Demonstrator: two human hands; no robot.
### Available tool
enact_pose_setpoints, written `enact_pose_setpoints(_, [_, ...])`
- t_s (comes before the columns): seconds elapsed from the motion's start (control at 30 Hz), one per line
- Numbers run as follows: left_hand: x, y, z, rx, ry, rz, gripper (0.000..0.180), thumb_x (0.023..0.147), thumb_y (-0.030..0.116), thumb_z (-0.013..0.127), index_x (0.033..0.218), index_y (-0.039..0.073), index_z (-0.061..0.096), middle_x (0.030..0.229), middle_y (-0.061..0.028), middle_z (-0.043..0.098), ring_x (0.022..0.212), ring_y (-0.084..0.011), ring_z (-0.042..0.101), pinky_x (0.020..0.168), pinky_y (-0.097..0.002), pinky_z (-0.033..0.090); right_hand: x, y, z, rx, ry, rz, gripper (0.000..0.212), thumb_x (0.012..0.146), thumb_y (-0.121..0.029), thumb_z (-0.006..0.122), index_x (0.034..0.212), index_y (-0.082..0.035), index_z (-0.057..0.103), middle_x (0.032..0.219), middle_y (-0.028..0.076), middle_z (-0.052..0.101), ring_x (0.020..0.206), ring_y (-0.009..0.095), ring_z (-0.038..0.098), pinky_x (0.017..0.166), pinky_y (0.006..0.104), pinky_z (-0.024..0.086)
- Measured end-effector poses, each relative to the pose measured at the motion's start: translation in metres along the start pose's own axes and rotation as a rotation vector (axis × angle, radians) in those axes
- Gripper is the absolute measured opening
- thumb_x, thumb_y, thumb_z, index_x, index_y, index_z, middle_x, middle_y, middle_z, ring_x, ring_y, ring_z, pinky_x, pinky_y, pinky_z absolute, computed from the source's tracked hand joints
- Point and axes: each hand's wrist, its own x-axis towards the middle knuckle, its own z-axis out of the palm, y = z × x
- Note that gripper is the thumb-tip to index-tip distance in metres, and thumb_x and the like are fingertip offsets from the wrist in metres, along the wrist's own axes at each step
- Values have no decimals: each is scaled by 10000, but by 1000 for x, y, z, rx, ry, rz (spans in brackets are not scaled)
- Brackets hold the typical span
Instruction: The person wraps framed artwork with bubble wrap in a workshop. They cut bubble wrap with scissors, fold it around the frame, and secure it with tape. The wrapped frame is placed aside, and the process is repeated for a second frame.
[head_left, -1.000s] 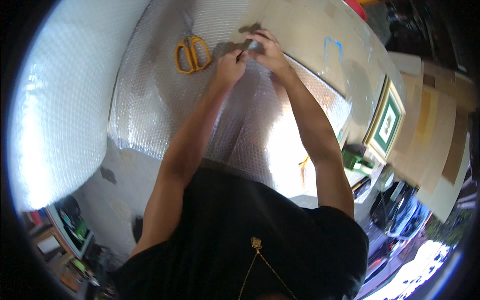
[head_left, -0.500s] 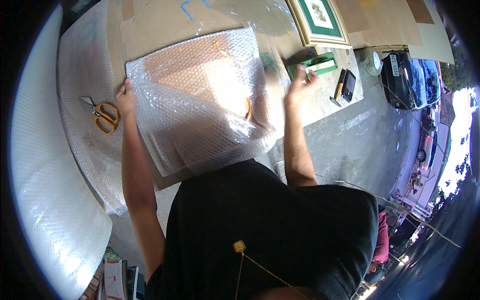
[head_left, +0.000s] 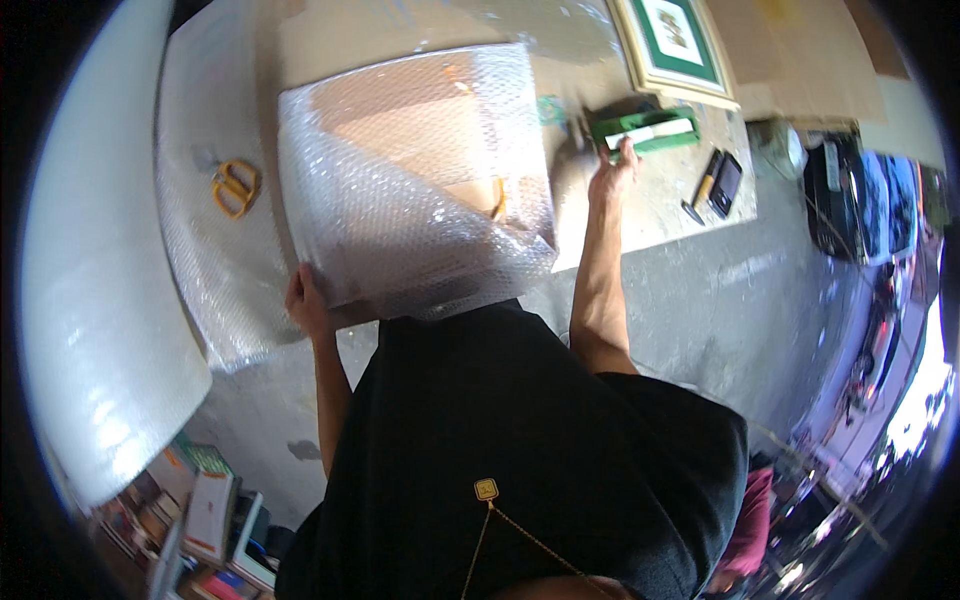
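A flat rectangular package in clear bubble wrap (head_left: 400, 200) lies on the table at its near edge, brown board showing through and orange strips on it. My left hand (head_left: 308, 300) is closed on its near left corner. To the right, my right hand (head_left: 615, 172) has its fingers drawn together at the near side of a green tray-like holder (head_left: 670, 142), in which a white strip (head_left: 650, 132) lies. Whatever those fingertips pinch is too small to make out. Orange-handled scissors (head_left: 236, 189) rest left of the package on loose bubble wrap (head_left: 215, 270).
A gold picture frame (head_left: 640, 50) with a green mat lies at the far right. Nearer are a yellow-handled tool (head_left: 706, 187) and a black phone-like device (head_left: 727, 190). A large white foam roll (head_left: 90, 300) stands along the left. Boxes (head_left: 210, 515) sit on the floor at lower left.
My left hand has slid from the package's far left side to its near left corner. My right hand has shifted from over the green holder to its near side. The view has moved too.
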Motion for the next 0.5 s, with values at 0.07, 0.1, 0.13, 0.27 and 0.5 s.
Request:
enact_pose_setpoints(0.07, [3, -1, 4, 40, -5, -51, 395, 922, 334, 596, 1026, -37, 682, 875, -86, 680, 799, -158, 592, 746, -321, 467, 7, 24, -15, -94, -37, -139, 337, 854, -189, 672, 1141, -84, 529, 1078, 74, 557, 989, 177, 531, 816, 408, 481])
enact_pose_setpoints(0.1, [6, -6, 8, 5, 21, -34, 381, 919, 323, 600, 1013, -36, 684, 862, -77, 672, 795, -147, 581, 749, -307, 461, 23, 29, -33, -186, -101, -230, 341, 842, -162, 679, 1140, -81, 535, 1018, 68, 582, 936, 163, 558, 747, 360, 506])
enact_pose_setpoints(0.13, [8, -10, 19, -37, 34, -21, 366, 915, 311, 604, 1000, -36, 685, 849, -68, 664, 792, -135, 570, 753, -293, 455, 58, 35, -66, -383, -94, -297, 260, 835, -110, 672, 1064, -65, 559, 946, 68, 620, 816, 157, 598, 652, 301, 511])
enact_pose_setpoints(0.27, [-10, 37, 10, -119, 88, -121, 331, 897, 284, 625, 978, -29, 695, 863, -70, 687, 810, -139, 598, 762, -284, 458, -1, -37, -32, -1191, -322, -350, 289, 828, -187, 671, 956, 69, 634, 779, 173, 686, 652, 246, 630, 642, 387, 527])
enact_pose_setpoints(0.5, [-7, 10, 9, -206, 82, -134, 338, 878, 307, 650, 991, -7, 695, 867, -52, 680, 802, -121, 595, 751, -271, 455, -198, -25, 122, -787, -1284, -627, 155, 787, -27, 715, 931, -81, 696, 1229, 153, 561, 1161, 304, 516, 990, 411, 398])
